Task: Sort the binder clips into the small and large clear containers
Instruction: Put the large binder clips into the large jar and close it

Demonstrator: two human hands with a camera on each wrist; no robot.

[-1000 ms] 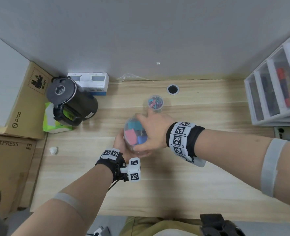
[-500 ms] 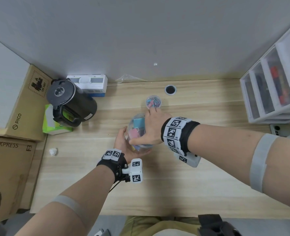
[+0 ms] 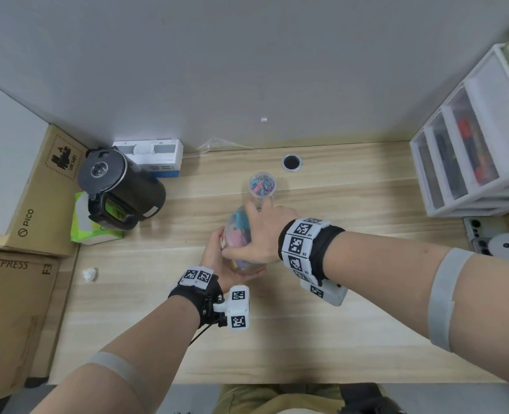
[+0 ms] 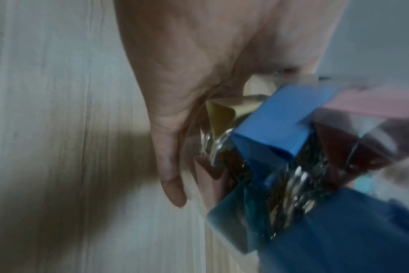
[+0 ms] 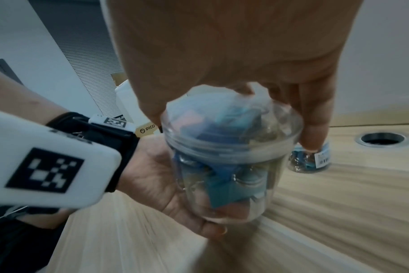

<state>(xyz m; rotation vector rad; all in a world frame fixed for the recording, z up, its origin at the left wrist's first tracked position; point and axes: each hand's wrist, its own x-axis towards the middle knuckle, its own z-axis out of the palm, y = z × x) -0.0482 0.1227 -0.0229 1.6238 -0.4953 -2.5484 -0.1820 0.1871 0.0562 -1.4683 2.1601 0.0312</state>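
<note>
Near the middle of the counter (image 3: 366, 324), both hands hold the large clear container (image 5: 224, 162), which is packed with big coloured binder clips (image 4: 276, 129). The left hand (image 3: 217, 261) cups its base and side with curled fingers; the right hand (image 3: 262, 234) grips the lid from above, fingers wrapped round its rim. The small clear container (image 3: 262, 186) of little clips stands just beyond, toward the counter's far edge.

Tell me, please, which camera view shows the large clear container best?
The right wrist view: the large clear container appears whole, lid to base, between both hands. The head view has the right hand covering much of it; the left wrist view shows only a blurred close-up of its clips.
</note>
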